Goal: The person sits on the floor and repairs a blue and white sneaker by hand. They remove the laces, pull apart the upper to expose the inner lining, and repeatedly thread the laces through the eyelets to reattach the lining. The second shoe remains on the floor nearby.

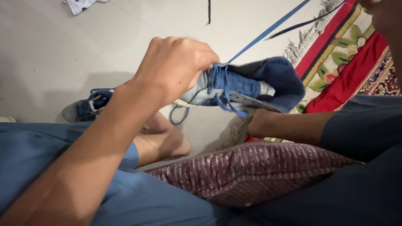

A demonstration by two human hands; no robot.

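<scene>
I hold a blue and grey sneaker (247, 86) in the air above the floor, lying on its side with the opening toward the right. My left hand (173, 67) is closed around its toe end, fingers at the blue laces (222, 90). My right hand (261, 123) grips the shoe from below near the heel, its fingers mostly hidden. One long blue lace end (272, 28) runs away from the shoe toward the upper right. A loop of lace (178, 117) hangs under the sole.
The matching second sneaker (86, 109) lies on the pale tiled floor at left, behind my bare foot (167, 144). A maroon striped cushion (251, 171) rests in my lap. A red patterned rug (351, 54) lies at right; a white cloth (81, 5) at top left.
</scene>
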